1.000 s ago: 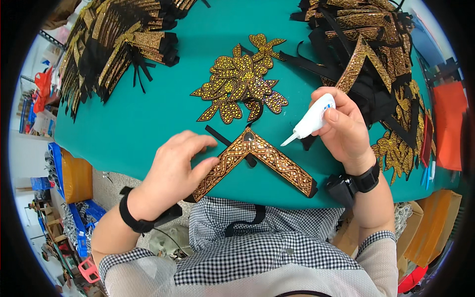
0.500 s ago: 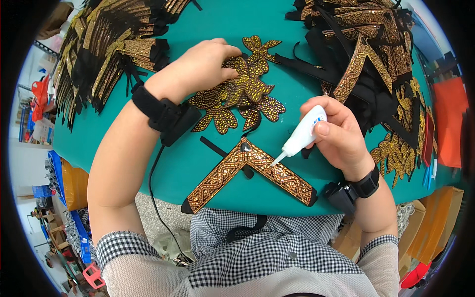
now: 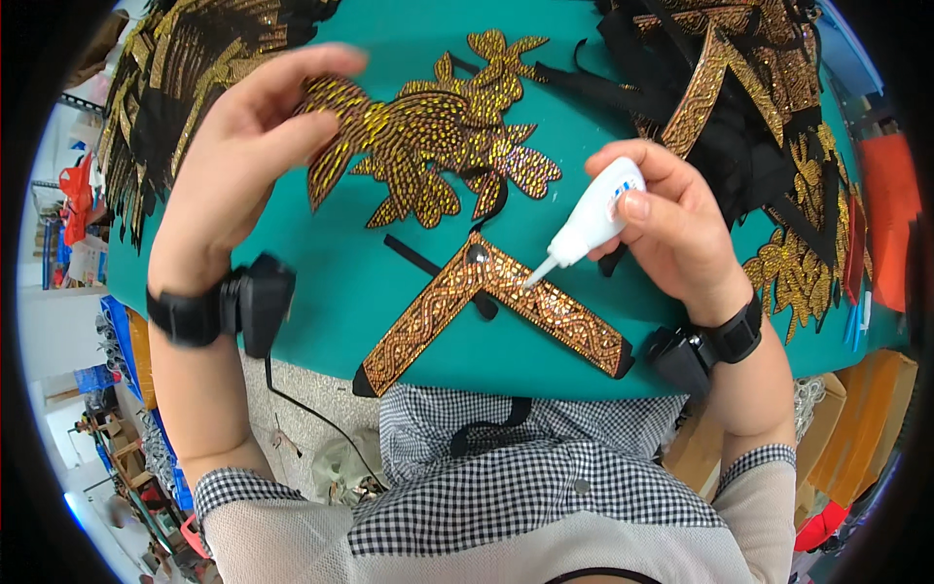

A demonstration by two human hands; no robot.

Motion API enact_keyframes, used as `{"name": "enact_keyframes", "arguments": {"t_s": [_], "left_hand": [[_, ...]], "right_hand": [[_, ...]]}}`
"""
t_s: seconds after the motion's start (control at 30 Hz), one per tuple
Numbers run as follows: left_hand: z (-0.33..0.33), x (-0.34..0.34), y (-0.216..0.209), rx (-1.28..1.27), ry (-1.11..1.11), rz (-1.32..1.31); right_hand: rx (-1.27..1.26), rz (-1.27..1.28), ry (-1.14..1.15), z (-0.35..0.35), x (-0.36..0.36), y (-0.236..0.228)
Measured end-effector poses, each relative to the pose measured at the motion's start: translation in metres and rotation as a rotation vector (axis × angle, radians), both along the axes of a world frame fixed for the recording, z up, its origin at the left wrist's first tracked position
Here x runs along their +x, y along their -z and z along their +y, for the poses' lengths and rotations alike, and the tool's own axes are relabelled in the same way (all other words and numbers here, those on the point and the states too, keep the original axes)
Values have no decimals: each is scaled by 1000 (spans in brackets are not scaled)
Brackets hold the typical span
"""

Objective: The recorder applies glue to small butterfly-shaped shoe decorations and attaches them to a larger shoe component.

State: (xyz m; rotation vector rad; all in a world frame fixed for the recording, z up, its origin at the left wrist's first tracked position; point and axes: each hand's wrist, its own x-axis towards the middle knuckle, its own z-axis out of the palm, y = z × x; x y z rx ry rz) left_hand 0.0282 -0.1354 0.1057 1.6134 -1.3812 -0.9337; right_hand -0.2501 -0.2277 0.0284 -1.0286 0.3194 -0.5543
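Observation:
My left hand (image 3: 268,136) is closed on the edge of a gold-studded appliqué (image 3: 365,127), pinched between thumb and fingers. It overlaps several similar black-and-gold flower appliqués (image 3: 477,107), so whether it is lifted clear of them is hard to tell. In my right hand (image 3: 671,219) is a white squeeze glue bottle (image 3: 593,214), tilted with its thin nozzle down. The nozzle tip is at the right arm of a V-shaped beaded collar trim (image 3: 418,316), which lies point away from me near the table's front edge. A black strap (image 3: 413,255) shows from under the trim.
Piles of gold-and-black trims lie at the far left (image 3: 185,88) and far right (image 3: 754,68). More gold appliqués (image 3: 788,282) sit at the right edge of the green table (image 3: 321,321). Cardboard boxes (image 3: 861,428) stand beyond the right front edge.
My left hand has moved left from above the flower appliqués, and the appliqué in its grip now extends leftward. My right hand has stayed nearly in place with the bottle.

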Motion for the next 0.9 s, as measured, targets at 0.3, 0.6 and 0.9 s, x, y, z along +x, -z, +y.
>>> {"name": "enact_keyframes", "arguments": {"t_s": [0.3, 0.6, 0.9], "left_hand": [[73, -59, 33, 298, 92, 35], [69, -61, 43, 73, 170, -188], [54, -52, 36, 241, 190, -253]], "right_hand": [[-135, 194, 43, 2, 9, 5], [-321, 273, 64, 11, 16, 9], [-368, 302, 70, 12, 17, 7]]}}
